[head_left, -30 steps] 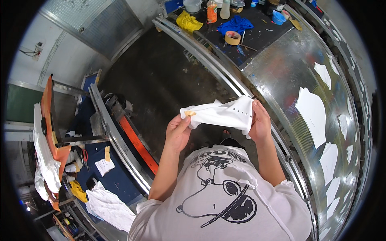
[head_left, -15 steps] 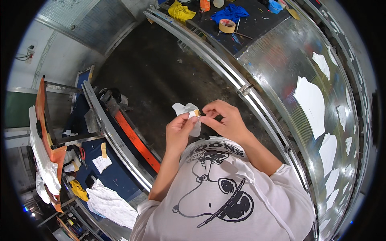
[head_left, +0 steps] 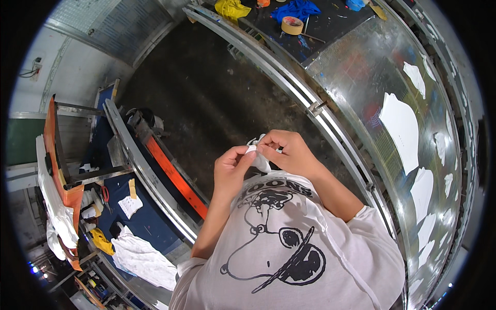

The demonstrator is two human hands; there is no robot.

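Observation:
In front of my chest, a small, limp white piece (head_left: 262, 164), which looks like fabric, is bunched between my two hands. My left hand (head_left: 230, 168) pinches one edge of it between thumb and forefinger. Close against it, my right hand (head_left: 290, 152) grips the piece from the other side, its fingers bent and a dark ring on one of them. The two sets of fingertips nearly meet. Part of the piece hangs below the fingers, and its folds are partly hidden by them.
At right runs a long, metal-railed table (head_left: 345, 88) bearing flat white pieces (head_left: 400, 132). A tape roll (head_left: 292, 26), a blue cloth (head_left: 297, 10) and a yellow cloth (head_left: 231, 9) lie at its far end. On the left bench are red-handled scissors (head_left: 105, 195) and a white garment (head_left: 142, 256).
The white piece, earlier spread out with a tan strip showing, is now gathered up between the fingers. My right hand has come nearer my left, and its fingers have closed on the piece.

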